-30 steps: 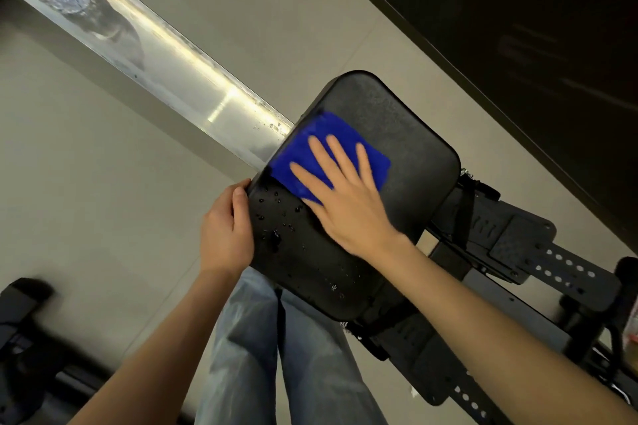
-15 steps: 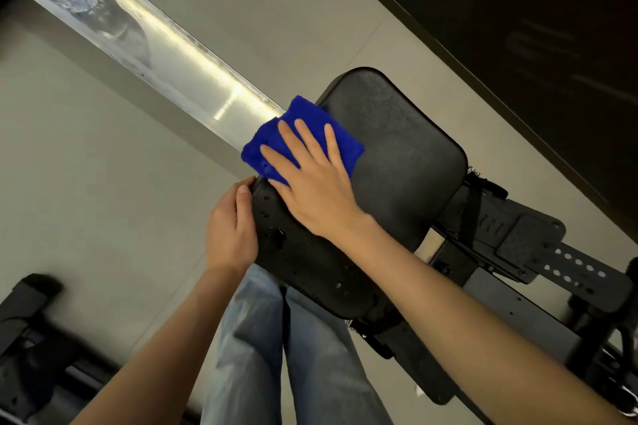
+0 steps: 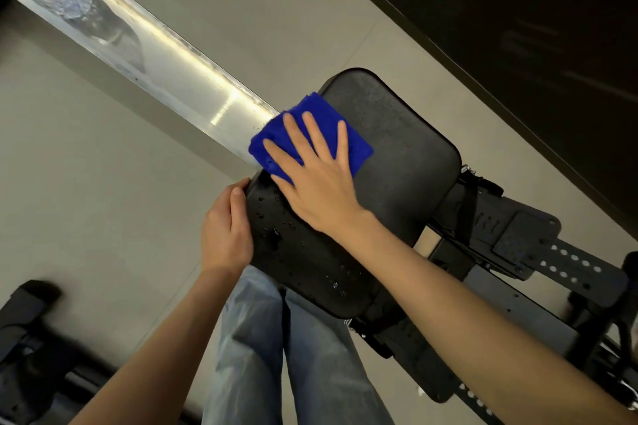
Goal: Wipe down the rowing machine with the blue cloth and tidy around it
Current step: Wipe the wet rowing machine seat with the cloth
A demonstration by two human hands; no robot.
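The rowing machine's black padded seat sits mid-frame on a shiny metal rail that runs to the upper left. A folded blue cloth lies on the seat's far left corner, partly over the edge. My right hand presses flat on the cloth, fingers spread. My left hand grips the seat's left edge, thumb on top. Water droplets dot the seat's near part.
Black footrests with perforated straps extend to the right of the seat. Another dark piece of equipment sits at the lower left on the grey tiled floor. A dark wall panel fills the upper right. My legs in jeans stand under the seat.
My right hand slid the cloth from the seat's middle to its far left corner by the rail, then slightly back onto the pad. The left hand kept its grip.
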